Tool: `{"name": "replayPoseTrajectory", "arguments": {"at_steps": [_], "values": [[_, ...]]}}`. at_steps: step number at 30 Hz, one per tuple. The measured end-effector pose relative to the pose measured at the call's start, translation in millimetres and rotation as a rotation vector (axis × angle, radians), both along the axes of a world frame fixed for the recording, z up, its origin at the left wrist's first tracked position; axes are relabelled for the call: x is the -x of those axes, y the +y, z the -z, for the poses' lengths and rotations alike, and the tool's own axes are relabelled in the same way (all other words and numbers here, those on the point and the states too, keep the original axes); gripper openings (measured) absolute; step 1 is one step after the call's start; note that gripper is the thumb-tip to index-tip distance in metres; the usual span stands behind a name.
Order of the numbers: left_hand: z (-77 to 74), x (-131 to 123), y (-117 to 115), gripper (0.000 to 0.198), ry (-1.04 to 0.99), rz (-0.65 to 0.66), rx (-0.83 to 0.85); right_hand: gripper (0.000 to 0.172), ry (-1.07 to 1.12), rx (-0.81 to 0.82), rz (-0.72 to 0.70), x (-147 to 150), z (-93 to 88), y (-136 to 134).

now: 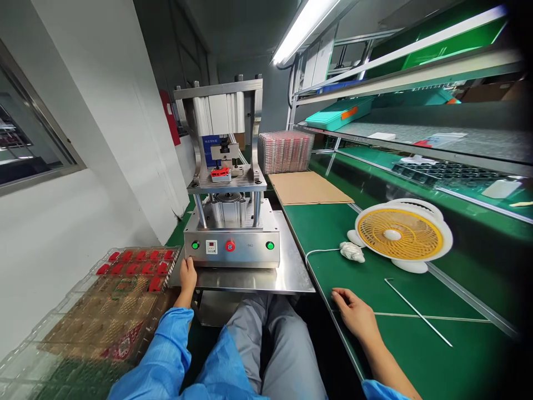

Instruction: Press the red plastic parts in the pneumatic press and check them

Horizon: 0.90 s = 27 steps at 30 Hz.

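You sit square to the press, its steel base plate just above your knees, so both green buttons on the front panel lie within reach. A red part sits on the press's middle platen, under the ram, which looks raised clear of it.

Left of the press, a clear tray butts against the base plate; more red parts fill its far rows, the end nearest the press, while its near pockets look empty. That keeps supply beside the hand that loads.

Your left hand rests at the front left corner of the press, just below the left green button, fingers loosely curled against the plate edge and holding nothing. Your right hand lies palm down on the green tabletop right of the press, fingers relaxed and slightly spread, empty.

Farther right of the press, a fan lies tilted back with its cord trailing toward the plate. Behind and right of the press stand a stack of trays and a cardboard sheet.
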State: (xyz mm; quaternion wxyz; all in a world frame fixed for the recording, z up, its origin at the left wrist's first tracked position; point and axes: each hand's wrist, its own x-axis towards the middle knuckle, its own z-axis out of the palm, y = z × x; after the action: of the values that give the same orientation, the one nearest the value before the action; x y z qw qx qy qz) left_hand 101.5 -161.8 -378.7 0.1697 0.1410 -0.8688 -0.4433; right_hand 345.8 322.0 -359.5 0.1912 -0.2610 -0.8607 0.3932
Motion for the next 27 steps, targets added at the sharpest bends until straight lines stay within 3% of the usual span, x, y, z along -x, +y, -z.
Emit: {"name": "replayPoseTrajectory", "arguments": {"at_steps": [27], "values": [[-17.2,-7,3,0.044,-0.005,0.001,0.088,0.051,0.008,-0.007,-0.035,1,1.5,0]]}}
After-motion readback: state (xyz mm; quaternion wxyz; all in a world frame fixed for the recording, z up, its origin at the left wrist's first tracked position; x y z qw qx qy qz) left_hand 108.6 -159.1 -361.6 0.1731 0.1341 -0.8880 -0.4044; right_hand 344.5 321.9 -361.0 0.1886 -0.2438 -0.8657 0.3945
